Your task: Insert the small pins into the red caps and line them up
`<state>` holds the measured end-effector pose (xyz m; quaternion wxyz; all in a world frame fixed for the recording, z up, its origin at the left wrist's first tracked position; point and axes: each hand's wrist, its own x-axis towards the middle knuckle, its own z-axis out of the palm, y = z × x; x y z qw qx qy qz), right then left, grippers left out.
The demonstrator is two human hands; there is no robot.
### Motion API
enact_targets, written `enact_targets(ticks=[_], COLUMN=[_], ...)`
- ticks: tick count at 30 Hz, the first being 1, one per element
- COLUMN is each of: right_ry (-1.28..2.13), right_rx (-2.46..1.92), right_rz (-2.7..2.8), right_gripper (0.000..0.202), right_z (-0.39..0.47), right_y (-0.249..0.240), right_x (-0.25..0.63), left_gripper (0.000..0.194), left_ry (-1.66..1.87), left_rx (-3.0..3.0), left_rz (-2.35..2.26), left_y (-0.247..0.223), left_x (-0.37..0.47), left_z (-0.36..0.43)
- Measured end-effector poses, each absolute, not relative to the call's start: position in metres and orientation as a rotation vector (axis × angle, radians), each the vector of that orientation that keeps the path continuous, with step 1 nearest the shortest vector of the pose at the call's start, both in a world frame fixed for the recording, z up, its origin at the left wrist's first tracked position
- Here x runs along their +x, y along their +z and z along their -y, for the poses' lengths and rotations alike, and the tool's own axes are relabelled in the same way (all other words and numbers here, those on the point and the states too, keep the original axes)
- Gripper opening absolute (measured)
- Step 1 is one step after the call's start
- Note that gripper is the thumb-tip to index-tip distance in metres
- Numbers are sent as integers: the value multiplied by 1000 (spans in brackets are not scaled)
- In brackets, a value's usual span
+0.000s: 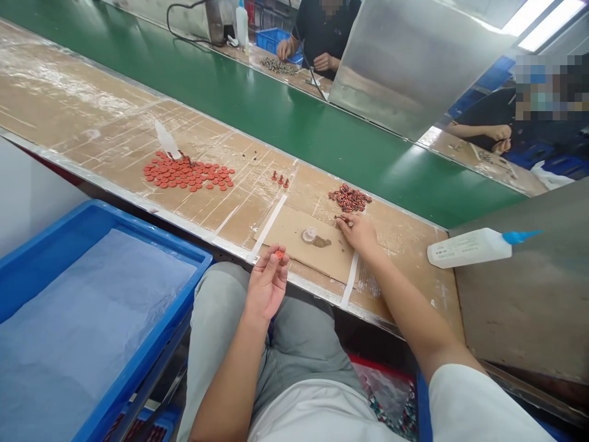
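Observation:
My left hand (267, 285), fingers pinched, holds a small red disc (279, 253) above the bench's front edge. Over the right end of a cardboard sheet (294, 218), my right hand (359, 233) is closed on a small dark piece (339, 218), too small to make out fully. Just beyond it lies a heap of small red-and-black pieces (348, 199). Between my hands a small whitish cup (308, 234) stands on the cardboard beside a dark wet stain (322, 243). Farther left are three small red pieces standing on discs (280, 180) and a spread of red discs (181, 175).
A white bottle with a blue nozzle (469, 248) leans at the right by a metal panel (529, 301). A green belt (257, 120) runs behind the bench. At left sits a blue tray (96, 212) with a pale liner. Two people work across the belt.

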<state>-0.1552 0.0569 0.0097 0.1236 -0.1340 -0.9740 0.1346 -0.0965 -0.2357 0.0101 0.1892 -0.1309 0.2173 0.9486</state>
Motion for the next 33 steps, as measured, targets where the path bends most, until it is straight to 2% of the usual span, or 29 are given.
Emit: enact_targets(ticks=[5, 10, 14, 18, 25, 33], right_ry=[496, 564, 551, 356, 306, 739], right_rx=[-330, -160, 283, 616, 670, 468], right_rz=[2844, 2960, 3039, 3033, 3105, 2879], right_gripper=[28, 21, 22, 27, 15, 16], right_z=[-65, -75, -75, -61, -43, -44], right_y=[0, 14, 35, 51, 54, 36], right_x=[-167, -174, -172, -166, -168, -154], left_gripper=[17, 15, 17, 17, 19, 18], left_ry=[2676, 2674, 2664, 2665, 2662, 2661], left_rx=[-385, -397, -416, -416, -408, -407], left_rz=[-609, -624, -635, -630, -638, -630], left_y=[10, 11, 11, 10, 8, 7], left_x=[-99, -100, -100, -100, -100, -100], left_z=[233, 232, 231, 229, 229, 231])
